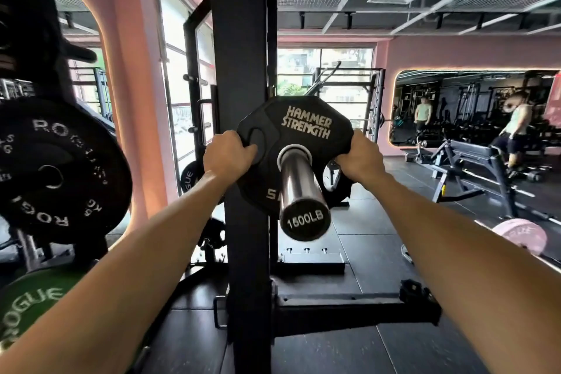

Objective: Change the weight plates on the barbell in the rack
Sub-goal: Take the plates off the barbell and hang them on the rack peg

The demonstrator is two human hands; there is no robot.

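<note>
A black Hammer Strength weight plate (299,121) sits on the chrome barbell sleeve (299,184), whose end cap reads 1500LB and points toward me. My left hand (226,156) grips the plate's left edge, fingers curled into a grip slot. My right hand (359,155) grips the plate's right edge the same way. The black rack upright (243,70) stands just left of the sleeve, partly behind my left hand.
Black Rogue plates (57,167) hang on storage pegs at the left, with a green Rogue plate (33,304) below. The rack's base (349,313) lies on the dark floor. A bench (473,161) and a pink plate (520,235) stand right; a person (516,130) is there.
</note>
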